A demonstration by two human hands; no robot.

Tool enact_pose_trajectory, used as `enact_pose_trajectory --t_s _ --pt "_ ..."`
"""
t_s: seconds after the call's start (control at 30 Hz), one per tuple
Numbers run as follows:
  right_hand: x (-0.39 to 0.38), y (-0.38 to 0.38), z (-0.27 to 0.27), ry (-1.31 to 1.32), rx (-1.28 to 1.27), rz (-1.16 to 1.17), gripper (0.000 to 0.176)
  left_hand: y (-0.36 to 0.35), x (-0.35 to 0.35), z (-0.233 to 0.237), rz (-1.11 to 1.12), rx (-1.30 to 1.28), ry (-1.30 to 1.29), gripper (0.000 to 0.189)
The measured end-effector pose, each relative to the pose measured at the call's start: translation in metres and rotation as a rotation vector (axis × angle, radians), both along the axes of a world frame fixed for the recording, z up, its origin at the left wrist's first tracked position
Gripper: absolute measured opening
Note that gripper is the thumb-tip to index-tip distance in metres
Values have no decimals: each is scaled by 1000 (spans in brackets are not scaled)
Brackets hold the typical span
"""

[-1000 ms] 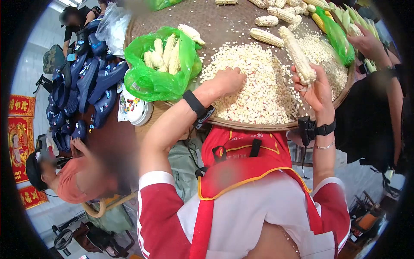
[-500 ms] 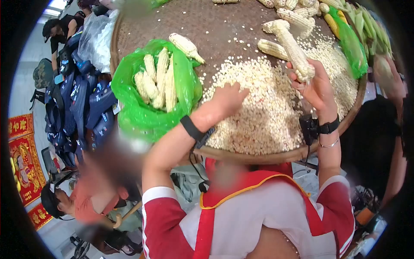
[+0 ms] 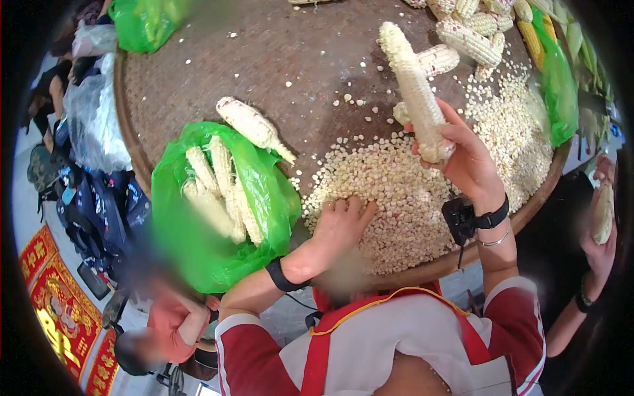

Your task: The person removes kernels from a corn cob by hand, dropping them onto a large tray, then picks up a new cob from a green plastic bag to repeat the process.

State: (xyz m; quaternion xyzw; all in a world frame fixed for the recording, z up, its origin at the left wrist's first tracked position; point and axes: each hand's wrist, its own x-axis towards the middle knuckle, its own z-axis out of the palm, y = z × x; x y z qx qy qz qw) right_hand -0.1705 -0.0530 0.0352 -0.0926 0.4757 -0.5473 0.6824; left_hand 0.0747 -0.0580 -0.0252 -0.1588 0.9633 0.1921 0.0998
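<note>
My right hand [image 3: 462,148] grips a pale corn cob [image 3: 417,92] near its lower end, the cob standing up and leaning left above the tray. My left hand [image 3: 342,228], fingers apart and palm down, rests on the heap of loose white kernels [image 3: 403,204], with no cob in it. Left of that hand, an open green bag [image 3: 271,191] holds several stripped cobs [image 3: 224,175]. A white and red ear of corn [image 3: 251,124] lies just above the bag on the round woven tray [image 3: 264,59].
More ears [image 3: 469,41] lie at the tray's upper right, beside a second green bag [image 3: 560,92]. Another green bag [image 3: 148,23] sits at the upper left. A co-worker's hand [image 3: 599,244] holds a cob at the far right. A person in orange [image 3: 175,323] is at lower left.
The view has shifted, so the bag and kernels appear lower. The cob in my right hand has tilted slightly more upright. My left hand remains at the kernel heap.
</note>
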Motion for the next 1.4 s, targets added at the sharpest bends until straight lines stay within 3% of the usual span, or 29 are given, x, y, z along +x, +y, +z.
enact_pose_trajectory --t_s 0.27,0.57,0.77,0.87,0.93,1.0,1.07,1.1,1.2,1.4 --pt "3 12 31 -190 82 -118 45 3 19 2 7 259 -41 49" --pt "8 23 88 -224 162 -90 46 -5 38 -6 -84 229 -36 48" --pt "13 21 92 -201 131 -79 43 -12 30 16 -65 321 -100 33" --pt "17 23 98 -209 119 -112 43 -10 14 31 16 307 -56 18" --pt "20 29 96 -243 39 -84 40 -9 3 48 129 351 111 8" --pt "17 35 94 -416 15 -86 36 -4 -7 73 239 323 188 9" --pt "18 40 98 -420 -3 -75 40 5 -12 86 367 432 433 9" --pt "20 43 99 -348 0 -70 41 7 -21 120 430 451 445 11" --pt "23 53 104 -227 15 -58 40 28 -27 130 841 770 528 8" --pt "26 74 117 -328 -130 1 38 43 -38 169 1034 777 780 10"
